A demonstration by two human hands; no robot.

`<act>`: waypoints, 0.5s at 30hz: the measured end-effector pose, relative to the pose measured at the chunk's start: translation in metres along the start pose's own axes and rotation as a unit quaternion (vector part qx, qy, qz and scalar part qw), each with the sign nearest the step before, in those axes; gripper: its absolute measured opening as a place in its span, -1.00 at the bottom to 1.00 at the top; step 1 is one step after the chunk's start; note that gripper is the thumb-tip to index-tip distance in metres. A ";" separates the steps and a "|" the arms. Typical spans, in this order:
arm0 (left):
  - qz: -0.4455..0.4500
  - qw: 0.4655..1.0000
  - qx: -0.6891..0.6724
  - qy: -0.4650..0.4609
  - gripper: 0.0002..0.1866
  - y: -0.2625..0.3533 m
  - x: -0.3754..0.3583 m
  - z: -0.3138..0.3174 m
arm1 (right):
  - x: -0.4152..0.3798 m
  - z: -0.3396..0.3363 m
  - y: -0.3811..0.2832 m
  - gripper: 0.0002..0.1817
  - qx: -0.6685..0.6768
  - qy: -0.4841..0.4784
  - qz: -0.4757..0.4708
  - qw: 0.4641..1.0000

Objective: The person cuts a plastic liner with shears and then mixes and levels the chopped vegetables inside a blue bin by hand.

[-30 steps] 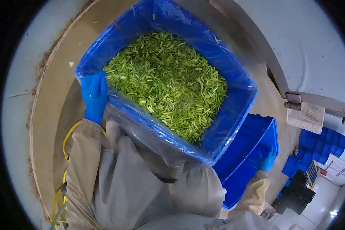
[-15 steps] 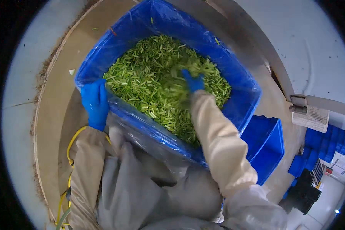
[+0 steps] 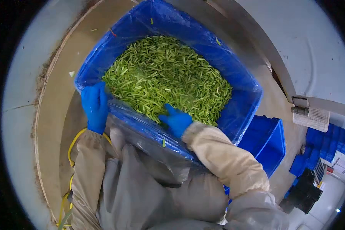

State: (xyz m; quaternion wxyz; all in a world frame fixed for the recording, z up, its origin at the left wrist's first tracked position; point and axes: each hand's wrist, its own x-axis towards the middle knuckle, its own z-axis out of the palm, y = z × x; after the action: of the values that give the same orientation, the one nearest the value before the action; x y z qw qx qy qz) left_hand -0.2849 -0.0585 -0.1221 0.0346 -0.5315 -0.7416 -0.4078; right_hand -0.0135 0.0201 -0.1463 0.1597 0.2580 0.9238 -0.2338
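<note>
A large blue bin (image 3: 172, 15), lined with clear plastic film (image 3: 142, 128), holds a heap of chopped green vegetable stalks (image 3: 168, 73). My left hand (image 3: 95, 105), in a blue glove, has its fingers hooked over the bin's left corner, on the rim and film. My right hand (image 3: 177, 119), gloved in blue too, is at the near edge of the heap, close to the front wall. Its fingers point left with a gap between them, and I see nothing held in it. One green piece (image 3: 163, 143) lies on the film outside the near rim.
Another blue bin (image 3: 262, 138) stands to the right of the large one. A yellow hose (image 3: 73, 147) lies on the floor by my left sleeve. Farther right are a white crate (image 3: 312, 118), stacked blue crates (image 3: 326, 145) and black crates (image 3: 306, 191).
My right hand has come back from the middle of the heap toward the near rim. The stalks' surface looks more even, and a piece now lies on the film. My left hand has stayed put.
</note>
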 end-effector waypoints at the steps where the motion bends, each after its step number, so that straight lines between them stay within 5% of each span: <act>1: -0.004 1.000 0.001 0.004 -0.84 0.000 -0.001 0.000 | -0.015 -0.016 0.008 -0.52 0.036 -0.038 0.016 0.999; 4: -0.014 1.000 -0.007 -0.012 -0.83 -0.003 -0.002 0.000 | -0.026 -0.041 0.045 -0.61 0.015 -0.088 0.160 0.983; 8: 0.001 1.000 0.000 0.023 -0.83 -0.006 -0.002 0.001 | -0.002 -0.027 0.124 -0.78 -0.030 0.121 0.155 0.980; 11: 0.031 0.999 0.028 0.004 -0.84 -0.001 0.004 -0.002 | 0.035 -0.035 0.107 -0.81 0.090 0.136 0.181 0.970; 15: 0.056 0.998 0.017 0.027 -0.86 0.000 0.006 -0.001 | 0.070 -0.015 0.074 -0.82 0.169 0.154 0.054 0.972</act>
State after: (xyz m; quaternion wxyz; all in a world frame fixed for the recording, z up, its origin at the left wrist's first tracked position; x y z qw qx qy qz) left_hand -0.2882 -0.0542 -0.1185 0.0864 -0.5602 -0.7165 -0.4065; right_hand -0.0327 0.1115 -0.1889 -0.0180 0.3633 0.8691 -0.3352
